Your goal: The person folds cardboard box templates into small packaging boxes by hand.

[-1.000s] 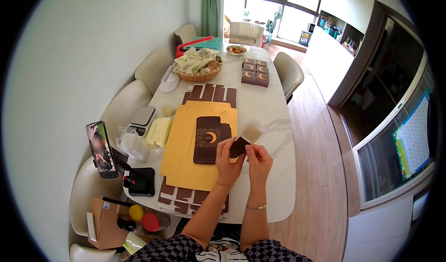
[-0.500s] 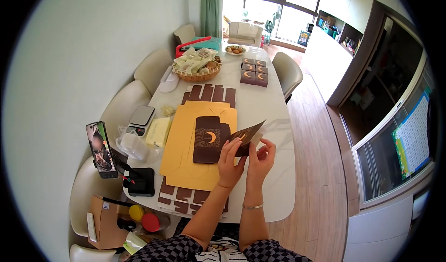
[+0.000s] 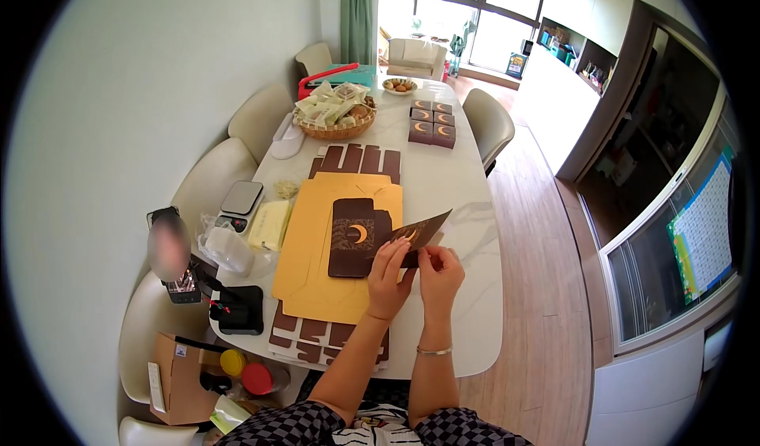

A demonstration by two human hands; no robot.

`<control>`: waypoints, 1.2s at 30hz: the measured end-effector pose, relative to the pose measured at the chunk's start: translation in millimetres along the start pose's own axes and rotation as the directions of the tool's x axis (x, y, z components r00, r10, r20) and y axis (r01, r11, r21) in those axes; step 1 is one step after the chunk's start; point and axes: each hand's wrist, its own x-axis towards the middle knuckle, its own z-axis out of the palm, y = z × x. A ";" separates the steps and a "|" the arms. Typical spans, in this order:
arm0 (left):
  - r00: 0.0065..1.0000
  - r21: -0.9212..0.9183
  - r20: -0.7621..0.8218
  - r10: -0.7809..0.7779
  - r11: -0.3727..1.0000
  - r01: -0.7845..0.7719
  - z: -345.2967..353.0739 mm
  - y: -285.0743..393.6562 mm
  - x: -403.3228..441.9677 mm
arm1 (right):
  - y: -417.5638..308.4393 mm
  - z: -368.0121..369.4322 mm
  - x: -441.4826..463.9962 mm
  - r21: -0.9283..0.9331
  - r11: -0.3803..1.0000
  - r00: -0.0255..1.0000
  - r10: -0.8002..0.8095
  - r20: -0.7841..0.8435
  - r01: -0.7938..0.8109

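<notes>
Now held up over the near end of a glossy, grey-veined white table (image 3: 475, 307): a dark brown card carton (image 3: 431, 227), gold crescent on show as half a second ago. Changed since a second ago from a small, plain dark fold with a pale flap to a broad, pointed printed panel. Clamped at its left side by the left hand (image 3: 388, 278), and pinched at the lower edge by the right hand (image 3: 441, 280), fingertips drawn closer together than half a second ago. Just left, a smooth flat brown blank (image 3: 351, 260) with matching crescent, upon creased golden-yellow board (image 3: 302, 268). Under that, notched brown-and-white cutouts (image 3: 360, 159). Further out, clear crumpled plastic (image 3: 229, 248), a flat-topped scale (image 3: 242, 197), crinkled pale packets (image 3: 336, 104) heaped in a woven basket (image 3: 336, 132), and six squarish brown boxes (image 3: 432, 133) in tight rows.
</notes>
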 end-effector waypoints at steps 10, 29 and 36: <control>0.904 -0.475 0.201 -0.377 0.770 0.427 -0.8 7.7 8.6 | 6.0 -25.4 13.7 0.100 0.995 0.982 -0.009 -0.186 0.028; 0.781 -0.649 0.472 -0.409 0.438 0.622 -13.1 -3.0 9.9 | 20.8 -41.1 16.6 0.283 0.957 0.979 0.010 0.203 -0.068; 0.726 -0.589 0.485 -0.488 0.431 0.684 -7.6 -5.7 8.4 | 25.3 -41.6 17.6 0.268 0.962 0.980 -0.008 0.199 -0.047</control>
